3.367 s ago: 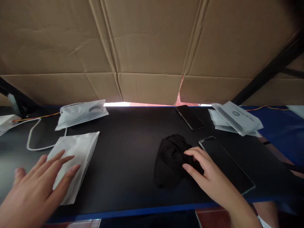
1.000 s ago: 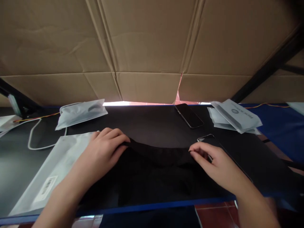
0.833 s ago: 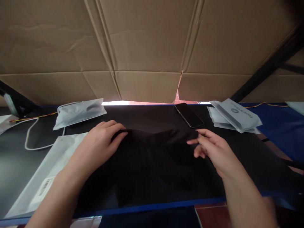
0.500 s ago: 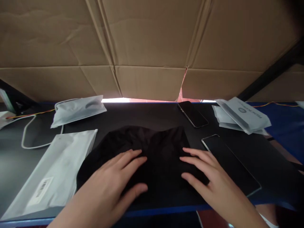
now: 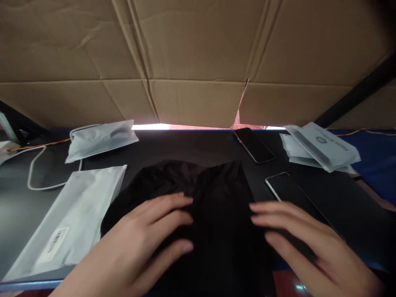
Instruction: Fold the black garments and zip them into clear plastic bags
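A black piece of cloth [image 5: 216, 194], soft and creased along its far edge, lies spread on the dark table and reaches its front edge. My left hand [image 5: 148, 231] rests on the cloth's left part, palm down, with the fingers stretched out. At the right side of the cloth is my right hand [image 5: 306, 239], its fingertips at the cloth's edge and its fingers extended. Whether those fingertips press on the cloth I cannot tell. Under and behind the right hand lies a dark flat device with a pale rim [image 5: 276, 181], partly covered.
A white plastic pouch with a barcode label [image 5: 74, 214] lies at the left, another white pouch [image 5: 103, 140] behind it by a white cable [image 5: 31, 173]. A phone [image 5: 254, 145] lies at the back, and printed white pouches [image 5: 328, 144] at right. Cardboard [image 5: 198, 45] hangs behind the table.
My right hand has moved to the right and toward me, out to the cloth's edge. The cloth's right side now hangs lower over the front. The left hand has barely shifted.
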Available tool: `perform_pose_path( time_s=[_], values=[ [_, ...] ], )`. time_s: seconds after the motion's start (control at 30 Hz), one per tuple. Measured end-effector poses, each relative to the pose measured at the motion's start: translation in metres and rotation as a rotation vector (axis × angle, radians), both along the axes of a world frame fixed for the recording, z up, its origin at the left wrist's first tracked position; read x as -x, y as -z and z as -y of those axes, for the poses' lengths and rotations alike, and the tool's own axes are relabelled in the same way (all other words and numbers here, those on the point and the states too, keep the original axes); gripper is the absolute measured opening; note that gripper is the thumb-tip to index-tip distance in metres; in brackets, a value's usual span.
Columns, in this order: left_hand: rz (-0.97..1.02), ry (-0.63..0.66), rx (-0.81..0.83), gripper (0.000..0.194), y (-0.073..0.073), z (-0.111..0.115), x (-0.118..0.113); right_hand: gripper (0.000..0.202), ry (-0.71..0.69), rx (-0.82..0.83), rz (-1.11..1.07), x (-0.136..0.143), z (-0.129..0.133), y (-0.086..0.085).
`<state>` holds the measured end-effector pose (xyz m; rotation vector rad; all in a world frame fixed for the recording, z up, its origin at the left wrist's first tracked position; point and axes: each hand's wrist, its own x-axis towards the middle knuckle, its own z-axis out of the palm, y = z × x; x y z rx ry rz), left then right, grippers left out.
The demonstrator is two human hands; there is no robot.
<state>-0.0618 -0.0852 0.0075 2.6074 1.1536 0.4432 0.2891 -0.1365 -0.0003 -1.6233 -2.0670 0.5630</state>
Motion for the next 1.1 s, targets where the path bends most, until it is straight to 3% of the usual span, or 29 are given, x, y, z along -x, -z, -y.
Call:
perform_pose_path(
  time_s=[0.1,0.17,0.33,0.47,0.63,0.83,1.0,1.1],
  values=[
    [-0.067,-0.012,-0.074,0.050,0.015,-0.031,-0.026,0.045,-0.087,-0.065,0.068,0.030,-0.045,0.008],
    [-0.161,-0.056,-0.088,0.065,0.029,-0.046,-0.032,0.052,-0.131,-0.008,0.158,0.043,-0.069,0.019],
    [-0.287,-0.193,-0.062,0.069,0.050,-0.059,-0.020,0.056,-0.035,0.015,0.328,0.041,-0.083,0.038],
    [-0.296,-0.230,-0.074,0.064,0.037,-0.065,-0.020,0.047,0.011,-0.117,0.324,0.034,-0.091,0.031],
    [-0.311,-0.324,-0.147,0.052,0.013,-0.092,-0.025,0.040,0.109,-0.221,0.365,0.031,-0.120,0.028],
    [-0.348,-0.305,-0.198,0.024,0.007,-0.113,-0.019,0.009,0.152,-0.281,0.384,0.026,-0.132,0.024],
    [-0.255,-0.293,-0.309,0.033,-0.007,-0.089,-0.009,0.008,0.177,-0.405,0.321,0.017,-0.101,0.010],
    [-0.173,-0.235,-0.323,0.030,-0.004,-0.061,0.010,0.010,0.138,-0.480,0.317,0.011,-0.066,0.021]
  ],
)
